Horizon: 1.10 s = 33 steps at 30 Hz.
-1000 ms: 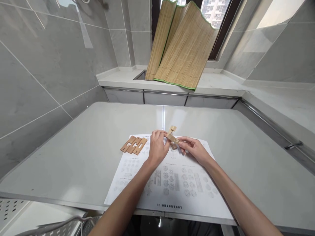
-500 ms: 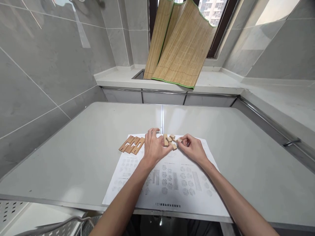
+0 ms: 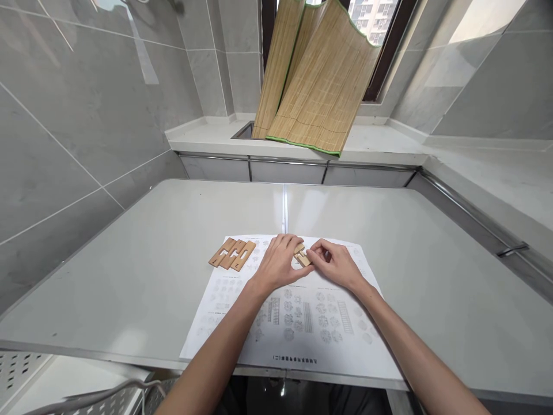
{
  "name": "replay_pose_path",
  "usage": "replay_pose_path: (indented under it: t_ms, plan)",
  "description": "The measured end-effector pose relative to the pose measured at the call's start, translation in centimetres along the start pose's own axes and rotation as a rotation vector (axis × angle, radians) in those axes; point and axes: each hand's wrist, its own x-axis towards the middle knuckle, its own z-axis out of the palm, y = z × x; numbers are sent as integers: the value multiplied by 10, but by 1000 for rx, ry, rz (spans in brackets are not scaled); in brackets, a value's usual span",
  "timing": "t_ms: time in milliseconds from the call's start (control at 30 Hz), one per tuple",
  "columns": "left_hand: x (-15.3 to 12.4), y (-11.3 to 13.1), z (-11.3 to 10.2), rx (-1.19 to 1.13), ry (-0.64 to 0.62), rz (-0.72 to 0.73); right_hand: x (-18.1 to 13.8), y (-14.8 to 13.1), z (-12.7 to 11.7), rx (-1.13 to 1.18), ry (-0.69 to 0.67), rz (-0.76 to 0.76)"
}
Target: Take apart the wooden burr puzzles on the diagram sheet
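Note:
My left hand [image 3: 279, 262] and my right hand [image 3: 334, 264] meet over the far part of a printed instruction sheet [image 3: 298, 323]. Both pinch a small cluster of light wooden puzzle pieces [image 3: 301, 256] held low against the paper. The fingers of both hands are curled round the pieces and hide most of them. Three flat notched wooden pieces [image 3: 231, 254] lie side by side at the sheet's far left corner, a hand's width to the left of my left hand.
The sheet lies on a grey table [image 3: 142, 259] with a seam down its middle. A rolled bamboo mat [image 3: 313, 80] leans against the window on the ledge behind. Tiled walls close in the left and right. A wire basket [image 3: 86, 397] shows at the lower left.
The wooden cluster, held up and apart a second ago, has come down onto the paper. Both hands have closed in over it, and my left fingers now cover it.

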Motion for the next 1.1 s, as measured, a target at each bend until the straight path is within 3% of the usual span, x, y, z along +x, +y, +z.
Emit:
replay_pose_path:
  t_ms: [500, 800, 1100]
  plan:
    - [0, -4, 2, 237, 125, -194, -1, -2, 0, 24, -19, 12]
    - [0, 0, -2, 45, -9, -17, 0, -8, -3, 83, -96, -25]
    - [1, 0, -5, 236, 69, -73, 2, -5, -1, 125, -41, 15]
